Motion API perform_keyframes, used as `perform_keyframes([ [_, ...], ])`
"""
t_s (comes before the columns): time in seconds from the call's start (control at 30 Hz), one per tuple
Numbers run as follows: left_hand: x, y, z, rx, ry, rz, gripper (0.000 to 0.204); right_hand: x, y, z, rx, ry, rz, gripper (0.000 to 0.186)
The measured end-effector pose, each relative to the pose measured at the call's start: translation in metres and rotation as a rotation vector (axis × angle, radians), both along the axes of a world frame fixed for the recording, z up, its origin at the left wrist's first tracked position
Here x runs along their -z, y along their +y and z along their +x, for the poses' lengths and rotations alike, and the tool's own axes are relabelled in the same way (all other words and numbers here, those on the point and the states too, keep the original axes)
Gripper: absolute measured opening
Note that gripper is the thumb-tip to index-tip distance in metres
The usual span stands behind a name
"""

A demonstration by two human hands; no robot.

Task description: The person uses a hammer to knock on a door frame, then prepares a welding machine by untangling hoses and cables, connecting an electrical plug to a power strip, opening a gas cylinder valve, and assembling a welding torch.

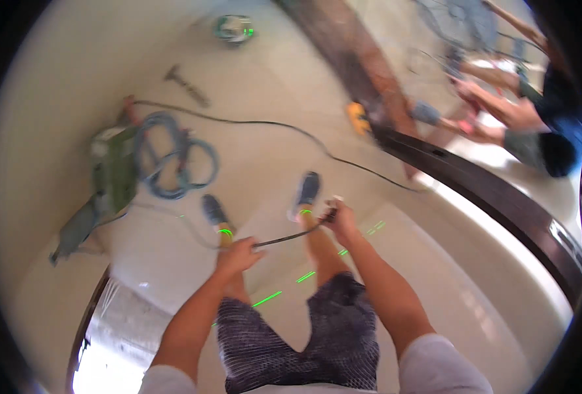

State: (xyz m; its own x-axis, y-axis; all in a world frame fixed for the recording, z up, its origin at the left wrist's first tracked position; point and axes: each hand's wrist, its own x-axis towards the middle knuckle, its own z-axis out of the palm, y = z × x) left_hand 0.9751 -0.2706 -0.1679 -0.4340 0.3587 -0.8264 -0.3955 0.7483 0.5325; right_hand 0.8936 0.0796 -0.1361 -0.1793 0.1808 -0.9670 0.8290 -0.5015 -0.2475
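Both grips clenched on a black cable (291, 237) mid-frame: left hand (237, 256) on one end, right hand (339, 220) on the other, above the shoes. Green laser line (268, 299) on the pale floor (271, 164) just below. Coiled blue hose (173, 161) and green machine (110, 177) over left.

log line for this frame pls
left hand: grips black cable | right hand: grips cable end | floor: blue hose coil, green tool

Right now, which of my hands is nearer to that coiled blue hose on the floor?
Left. Your left hand is below and right of the coiled blue hose. Your right hand is farther right, beyond your feet. Both grip a black cable.
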Motion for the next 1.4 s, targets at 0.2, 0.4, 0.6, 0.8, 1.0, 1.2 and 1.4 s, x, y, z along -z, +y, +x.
perform_keyframes([
  [0.2,-0.008,0.096,-0.107,-0.158,-0.015,0.356,0.047,0.014,-0.007,-0.034,-0.176,0.082,-0.13,0.04],
  [0.4,0.14,0.165,-0.108,-0.328,0.096,0.299,0.05,0.123,0.046,-0.074,-0.61,-0.035,-0.11,0.056],
  [0.6,0.217,0.193,-0.176,-0.387,0.204,0.177,0.048,0.275,0.175,-0.111,-1.256,0.219,1.461,0.06],
  [0.8,0.293,0.194,-0.201,-0.296,0.201,0.271,0.044,0.325,0.188,-0.177,-1.478,-0.107,1.297,0.056],
  [1.0,0.367,0.251,-0.203,-0.089,0.361,0.425,0.042,0.385,0.189,-0.161,-1.244,-0.189,1.483,0.06],
  [1.2,0.38,0.247,-0.207,-0.164,0.189,0.295,0.056,0.356,0.133,-0.168,-1.145,0.258,0.831,0.077],
  [1.4,0.405,0.253,-0.216,-0.438,0.63,0.359,0.04,0.356,0.091,-0.183,-0.545,0.301,0.791,0.097],
])
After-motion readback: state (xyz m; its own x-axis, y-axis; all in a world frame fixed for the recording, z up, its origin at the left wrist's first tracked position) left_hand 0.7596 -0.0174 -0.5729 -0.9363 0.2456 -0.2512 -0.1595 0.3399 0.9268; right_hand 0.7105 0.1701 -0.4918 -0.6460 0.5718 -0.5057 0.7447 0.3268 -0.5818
